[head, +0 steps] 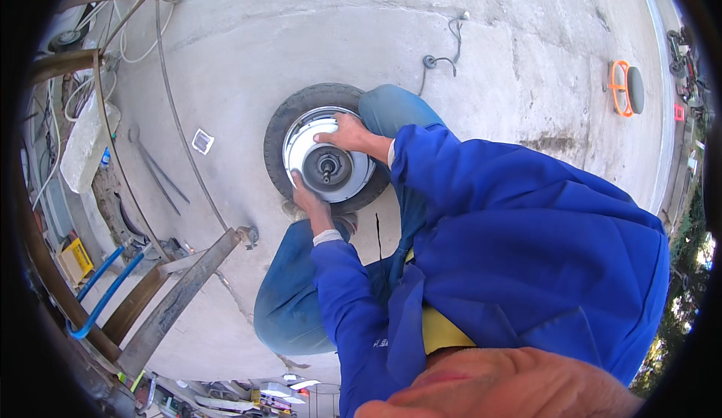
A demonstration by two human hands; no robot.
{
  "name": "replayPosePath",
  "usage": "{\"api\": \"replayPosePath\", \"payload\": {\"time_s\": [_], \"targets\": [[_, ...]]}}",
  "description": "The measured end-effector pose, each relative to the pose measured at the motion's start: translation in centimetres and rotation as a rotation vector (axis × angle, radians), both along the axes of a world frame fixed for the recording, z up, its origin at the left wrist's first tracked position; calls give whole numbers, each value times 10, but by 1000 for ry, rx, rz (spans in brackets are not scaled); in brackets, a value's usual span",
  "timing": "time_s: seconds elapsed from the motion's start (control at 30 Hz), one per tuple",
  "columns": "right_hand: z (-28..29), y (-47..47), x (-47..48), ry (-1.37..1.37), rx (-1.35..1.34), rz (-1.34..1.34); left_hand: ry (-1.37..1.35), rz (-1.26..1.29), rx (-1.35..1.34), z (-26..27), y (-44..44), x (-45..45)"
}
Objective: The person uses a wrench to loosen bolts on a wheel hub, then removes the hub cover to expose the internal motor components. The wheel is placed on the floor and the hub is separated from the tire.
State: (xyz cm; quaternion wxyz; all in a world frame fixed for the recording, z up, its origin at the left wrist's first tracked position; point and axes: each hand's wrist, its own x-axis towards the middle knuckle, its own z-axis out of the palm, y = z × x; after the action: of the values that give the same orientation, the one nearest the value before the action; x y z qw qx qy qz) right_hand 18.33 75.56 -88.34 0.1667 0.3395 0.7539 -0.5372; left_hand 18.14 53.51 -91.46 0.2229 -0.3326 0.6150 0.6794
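A black rubber tyre (276, 141) lies on the concrete before me, between my bent legs. Inside its rim sits a round silver metal hub cover (299, 156), apparently part of a hub motor, with a dark shaft (326, 173) standing up at its centre. My left hand (310, 198) grips the cover's near-left edge, thumb on top and fingers mostly hidden below. On the opposite side, my right hand (351, 133) holds the cover's upper edge, its thumb lying on the silver face and its fingertips at the rim.
Long-handled metal tongs (155, 167) and a small dark square with a white border (203, 141) lie leftward. A metal frame (180, 299) with blue bars (107, 299) stands lower left. A cable (430, 61) lies above; an orange-framed stool (626, 88) stands right.
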Motion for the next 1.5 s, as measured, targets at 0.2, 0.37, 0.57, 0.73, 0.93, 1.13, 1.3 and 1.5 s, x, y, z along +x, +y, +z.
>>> {"api": "replayPosePath", "payload": {"time_s": [0.2, 0.37, 0.57, 0.73, 0.93, 1.13, 1.3, 1.5], "targets": [[3, 5, 5, 56, -24, 61, 48, -38, -84, 9, -5, -6], [-4, -2, 7, 50, 24, 79, 38, -21, -24, 19, -6, 7], [-19, 13, -10, -57, 3, 51, 91, -9, -185, 33, 24, 18], [-4, 18, -19, -77, -83, 77, 145, -36, -172, 48, 26, 18], [21, 15, -7, -84, 26, 146, 219, -59, -185, 84, 34, 15], [17, 21, -17, -80, -143, 174, 169, -41, -271, 59, 21, 29], [-25, 32, -21, -149, -131, 91, 178, -61, -351, 50, 30, 31], [-28, 20, -20, -160, -155, 41, 177, -38, -403, 36, 23, 37]]}}
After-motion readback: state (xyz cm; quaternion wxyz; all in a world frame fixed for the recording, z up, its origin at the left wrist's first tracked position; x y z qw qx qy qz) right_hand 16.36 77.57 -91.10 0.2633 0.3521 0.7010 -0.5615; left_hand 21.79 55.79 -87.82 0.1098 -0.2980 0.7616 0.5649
